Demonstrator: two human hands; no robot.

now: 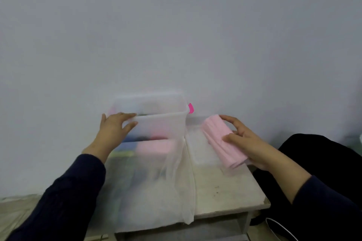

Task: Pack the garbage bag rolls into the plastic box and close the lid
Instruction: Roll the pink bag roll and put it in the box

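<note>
the left hand grips the near left corner of the clear plastic box, fingers curled over the rim and thumb on the front wall. the box stands open on the counter, close to a pale wall, with a pink latch on its right end. through its blurred walls show pink rolls and blue ones. the right hand holds a pink garbage bag roll just right of the box, fingers wrapped round it, the roll tilted above the counter. a white cloth drapes over the counter's front.
</note>
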